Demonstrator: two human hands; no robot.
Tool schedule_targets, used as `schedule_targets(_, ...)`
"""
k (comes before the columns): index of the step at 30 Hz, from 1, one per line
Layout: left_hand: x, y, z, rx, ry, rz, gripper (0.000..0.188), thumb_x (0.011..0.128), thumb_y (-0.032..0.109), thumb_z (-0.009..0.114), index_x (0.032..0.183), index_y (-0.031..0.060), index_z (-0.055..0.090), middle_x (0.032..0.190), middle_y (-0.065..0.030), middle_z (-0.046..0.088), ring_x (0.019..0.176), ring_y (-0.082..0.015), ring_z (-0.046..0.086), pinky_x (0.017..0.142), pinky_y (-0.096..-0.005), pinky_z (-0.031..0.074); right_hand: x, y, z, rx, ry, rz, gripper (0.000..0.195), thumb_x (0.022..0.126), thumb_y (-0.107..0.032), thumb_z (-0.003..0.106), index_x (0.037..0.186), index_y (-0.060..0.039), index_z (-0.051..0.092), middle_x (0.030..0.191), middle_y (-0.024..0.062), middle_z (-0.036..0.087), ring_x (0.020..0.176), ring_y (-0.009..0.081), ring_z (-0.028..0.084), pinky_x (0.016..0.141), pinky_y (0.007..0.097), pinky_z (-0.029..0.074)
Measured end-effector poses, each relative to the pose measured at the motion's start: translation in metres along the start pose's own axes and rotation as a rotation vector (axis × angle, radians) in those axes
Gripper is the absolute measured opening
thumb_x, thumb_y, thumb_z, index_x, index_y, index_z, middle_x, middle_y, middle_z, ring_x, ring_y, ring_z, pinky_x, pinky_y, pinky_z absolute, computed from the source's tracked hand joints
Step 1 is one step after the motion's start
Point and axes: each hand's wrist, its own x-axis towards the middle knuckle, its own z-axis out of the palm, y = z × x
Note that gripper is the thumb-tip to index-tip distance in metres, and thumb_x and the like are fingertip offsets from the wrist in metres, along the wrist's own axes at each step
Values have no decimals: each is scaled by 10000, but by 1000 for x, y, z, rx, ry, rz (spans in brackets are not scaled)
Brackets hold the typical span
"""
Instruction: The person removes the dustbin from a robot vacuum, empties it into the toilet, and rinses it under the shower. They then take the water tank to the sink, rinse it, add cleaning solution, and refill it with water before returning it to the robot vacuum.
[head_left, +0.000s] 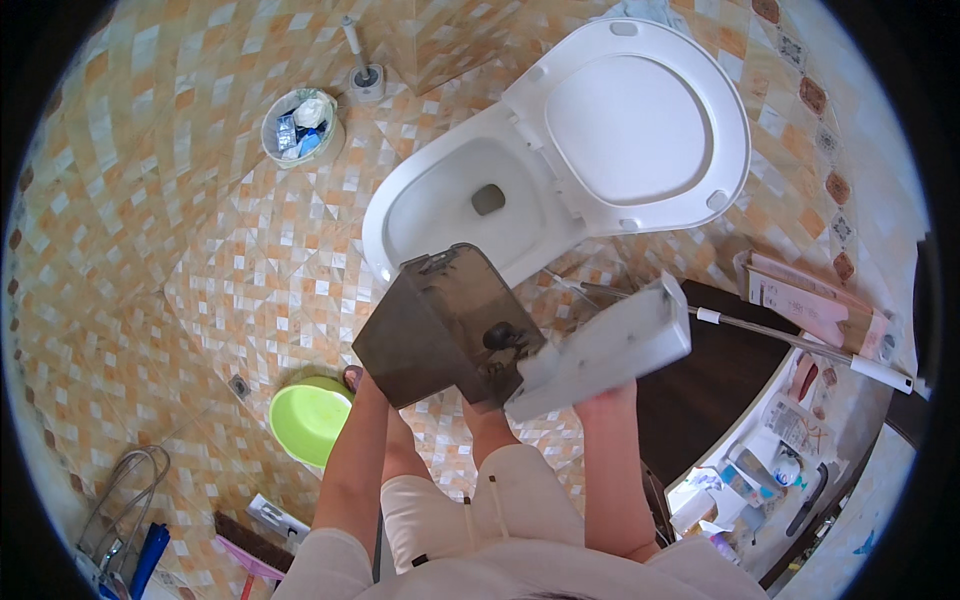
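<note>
A dark translucent plastic box (416, 337) hangs tilted in front of me, partly over the rim of the white toilet bowl (457, 161). My left forearm reaches its lower left side; my left hand is mostly hidden behind the box, supporting it. My right hand (609, 401) grips the underside of a whitish plastic housing piece (607, 349), slanted at the right of the box. The two pieces meet or overlap near the box's right corner; whether they are joined I cannot tell. The toilet seat and lid (630, 127) stand raised.
Around me are a lined waste bin (339, 142), a toilet brush (367, 79), a green basin (307, 420), a broom head (251, 540) and a hose (146, 480). At right, a metal pole (787, 337) crosses a dark surface beside a pink box (810, 304) and a cluttered counter (739, 517).
</note>
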Motion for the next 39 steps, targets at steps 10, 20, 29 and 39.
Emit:
schedule_targets(10, -21, 7, -24, 73, 87, 17, 495, 1004, 406, 445, 1356, 64, 514, 1323, -126, 581, 1176, -299, 568, 1024, -448, 471, 134, 33, 12, 224, 222, -39, 319, 1065, -179, 285, 1284, -24, 458, 1245, 139, 565, 1109, 298, 602, 988, 492, 511)
schedule_targets(20, -49, 19, -2, 139, 125, 12, 486, 1008, 382, 448, 1349, 42, 514, 1321, -144, 580, 1173, -311, 571, 1017, -452, 480, 162, 54, 17, 238, 179, -46, 389, 1055, -145, 234, 1372, 1, 406, 1375, 180, 509, 1250, 337, 536, 1040, 528, 476)
schedule_targets(29, -73, 35, 43, 150, 66, -15, 532, 987, 409, 472, 1356, 27, 509, 1354, -164, 562, 1192, -335, 573, 1027, -473, 478, 183, 60, 18, 310, 191, -21, 405, 1046, -123, 225, 1388, 9, 396, 1375, 197, 503, 1259, 370, 523, 1037, 545, 476)
schedule_targets(39, -119, 47, 107, 109, 190, -167, 629, 982, 515, 369, 1428, 79, 451, 1407, -154, 526, 1250, -359, 541, 1053, -563, 431, 216, 54, 8, 299, 223, -46, 412, 1037, -150, 280, 1393, 5, 418, 1367, 197, 508, 1243, 361, 530, 1026, 541, 483)
